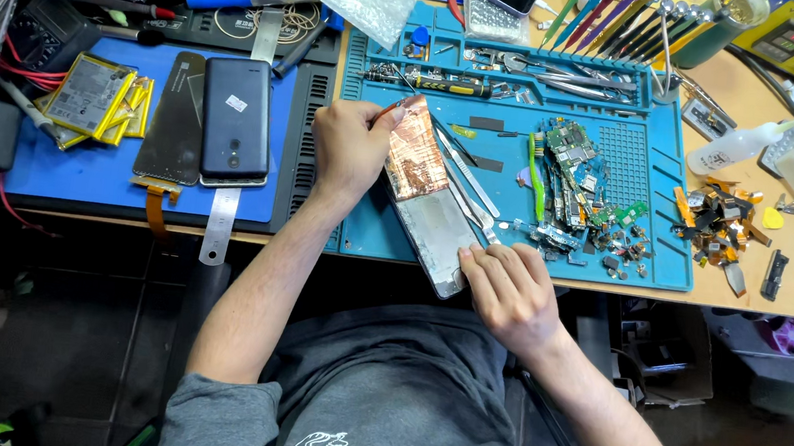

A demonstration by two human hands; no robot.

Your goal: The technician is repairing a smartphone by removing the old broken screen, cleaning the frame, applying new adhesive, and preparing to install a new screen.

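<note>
A long phone screen assembly [431,222] lies tilted on the blue work mat [620,158], its upper half covered by a copper-coloured foil sheet [414,156]. My left hand [346,144] pinches the top left corner of the copper foil, with a thin orange-tipped tool next to the fingers. My right hand [508,289] presses on the lower end of the screen assembly at the table's front edge. Metal tweezers and a flat pry tool [466,176] lie just right of the assembly.
A dark phone [236,118] and a black back panel [172,116] rest on a blue pad at left, beside yellow batteries [91,97]. Circuit boards [574,178] and small parts pile at mat centre. Screwdrivers [625,16] stand at the back; a white squeeze bottle [734,150] lies right.
</note>
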